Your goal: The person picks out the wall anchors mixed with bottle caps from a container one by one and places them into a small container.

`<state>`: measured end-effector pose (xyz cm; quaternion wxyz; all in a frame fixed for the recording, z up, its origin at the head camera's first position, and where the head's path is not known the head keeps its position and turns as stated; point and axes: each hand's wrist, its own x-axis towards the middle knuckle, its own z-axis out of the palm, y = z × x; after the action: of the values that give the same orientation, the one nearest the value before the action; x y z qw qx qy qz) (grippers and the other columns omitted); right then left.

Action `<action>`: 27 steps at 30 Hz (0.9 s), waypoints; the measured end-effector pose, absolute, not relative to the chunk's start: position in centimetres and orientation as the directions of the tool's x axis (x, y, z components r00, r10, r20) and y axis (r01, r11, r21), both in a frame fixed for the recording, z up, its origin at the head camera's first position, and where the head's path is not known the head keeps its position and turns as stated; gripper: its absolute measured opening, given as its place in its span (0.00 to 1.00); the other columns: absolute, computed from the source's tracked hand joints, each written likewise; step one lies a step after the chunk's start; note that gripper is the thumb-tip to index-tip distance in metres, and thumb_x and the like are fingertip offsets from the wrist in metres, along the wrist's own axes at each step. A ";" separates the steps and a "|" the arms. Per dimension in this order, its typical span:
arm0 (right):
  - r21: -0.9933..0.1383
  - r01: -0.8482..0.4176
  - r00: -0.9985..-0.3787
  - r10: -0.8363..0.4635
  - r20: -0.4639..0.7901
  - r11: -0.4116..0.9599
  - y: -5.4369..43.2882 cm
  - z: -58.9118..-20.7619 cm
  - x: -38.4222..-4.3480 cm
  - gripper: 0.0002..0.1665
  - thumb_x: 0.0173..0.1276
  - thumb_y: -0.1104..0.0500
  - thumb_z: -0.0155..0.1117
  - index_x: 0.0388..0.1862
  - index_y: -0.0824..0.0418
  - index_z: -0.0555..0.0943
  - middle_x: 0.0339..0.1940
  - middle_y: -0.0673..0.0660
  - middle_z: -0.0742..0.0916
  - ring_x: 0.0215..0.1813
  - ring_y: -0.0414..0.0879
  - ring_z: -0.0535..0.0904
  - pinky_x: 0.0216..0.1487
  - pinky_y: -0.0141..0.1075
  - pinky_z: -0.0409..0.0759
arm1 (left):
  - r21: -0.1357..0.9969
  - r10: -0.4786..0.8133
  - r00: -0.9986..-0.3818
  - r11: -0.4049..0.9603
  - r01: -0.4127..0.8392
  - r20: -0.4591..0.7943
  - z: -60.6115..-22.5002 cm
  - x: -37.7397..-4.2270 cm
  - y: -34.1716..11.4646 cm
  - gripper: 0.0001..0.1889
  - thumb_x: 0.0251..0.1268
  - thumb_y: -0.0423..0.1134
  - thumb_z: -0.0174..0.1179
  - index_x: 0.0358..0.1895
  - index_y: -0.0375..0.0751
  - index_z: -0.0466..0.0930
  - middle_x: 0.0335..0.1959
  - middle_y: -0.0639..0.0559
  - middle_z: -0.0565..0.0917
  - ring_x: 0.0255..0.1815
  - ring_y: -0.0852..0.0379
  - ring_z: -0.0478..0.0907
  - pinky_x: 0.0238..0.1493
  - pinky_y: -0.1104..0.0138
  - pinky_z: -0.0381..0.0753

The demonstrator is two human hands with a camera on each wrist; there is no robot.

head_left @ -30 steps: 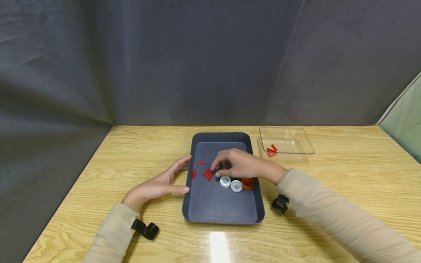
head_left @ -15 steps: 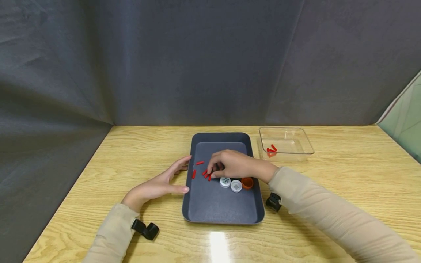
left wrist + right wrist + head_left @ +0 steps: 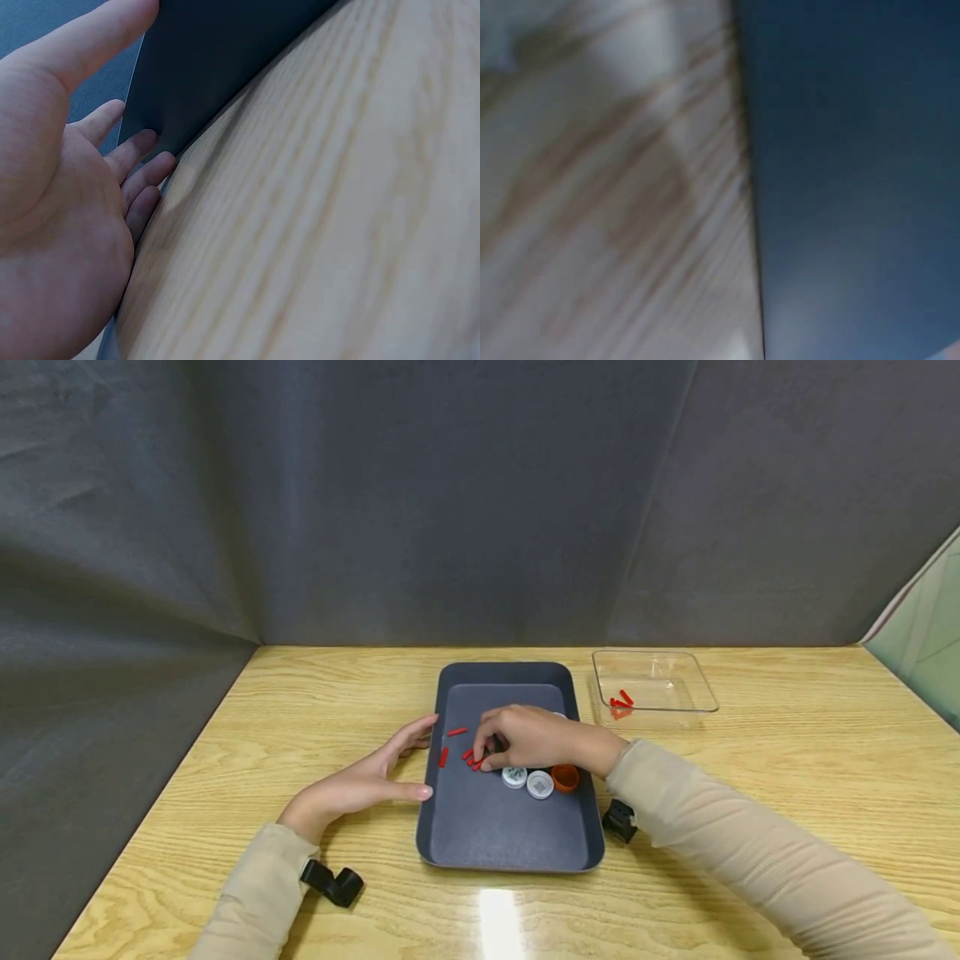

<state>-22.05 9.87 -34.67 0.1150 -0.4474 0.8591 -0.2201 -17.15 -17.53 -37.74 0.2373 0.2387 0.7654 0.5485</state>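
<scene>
Right hand [image 3: 525,737] shifted left to red sticks [image 3: 468,754] in tray [image 3: 502,835].

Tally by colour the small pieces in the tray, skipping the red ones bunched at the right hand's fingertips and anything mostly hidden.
Red sticks: 2
White discs: 2
Orange round piece: 1
Total: 5
Left out: a pale sliver behind the right hand, too covered to identify.
</scene>
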 end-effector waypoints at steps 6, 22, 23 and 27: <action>-0.488 -0.709 -0.576 -0.817 -0.017 0.510 9.9 -34.6 -22.0 0.03 0.64 0.55 0.74 0.33 0.48 0.85 0.30 0.42 0.77 0.31 0.35 0.73 0.33 0.32 0.73 | 0.954 0.628 -0.772 0.281 0.108 -0.097 -37.8 -17.2 -17.6 0.49 0.64 0.41 0.68 0.80 0.57 0.43 0.77 0.46 0.52 0.77 0.45 0.47 0.73 0.41 0.41; -0.497 -0.707 -0.576 -0.818 -0.006 0.502 10.1 -34.6 -22.1 0.03 0.65 0.56 0.72 0.32 0.50 0.86 0.30 0.42 0.78 0.31 0.34 0.74 0.35 0.32 0.74 | 0.953 0.632 -0.769 0.281 0.110 -0.098 -37.8 -17.2 -17.6 0.49 0.64 0.42 0.68 0.80 0.57 0.43 0.77 0.47 0.52 0.77 0.45 0.47 0.73 0.41 0.41; -0.503 -0.706 -0.574 -0.819 -0.003 0.498 10.1 -34.5 -22.1 0.02 0.65 0.56 0.72 0.32 0.50 0.86 0.30 0.42 0.79 0.31 0.34 0.74 0.35 0.32 0.75 | 0.953 0.632 -0.768 0.282 0.109 -0.099 -37.8 -17.1 -17.6 0.49 0.64 0.42 0.68 0.80 0.57 0.43 0.77 0.47 0.52 0.77 0.45 0.47 0.73 0.41 0.41; -0.534 -0.689 -0.575 -0.818 -0.010 0.491 10.4 -34.0 -22.0 0.02 0.67 0.56 0.70 0.34 0.52 0.87 0.31 0.42 0.80 0.31 0.34 0.75 0.35 0.32 0.76 | 0.952 0.631 -0.769 0.287 0.108 -0.103 -37.7 -17.1 -17.5 0.49 0.64 0.42 0.68 0.80 0.57 0.43 0.77 0.47 0.52 0.77 0.46 0.47 0.73 0.42 0.42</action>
<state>-21.99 10.41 -34.02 0.1325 -0.4417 0.8531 -0.2442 -17.08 -17.54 -37.69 0.2394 0.2413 0.7655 0.5463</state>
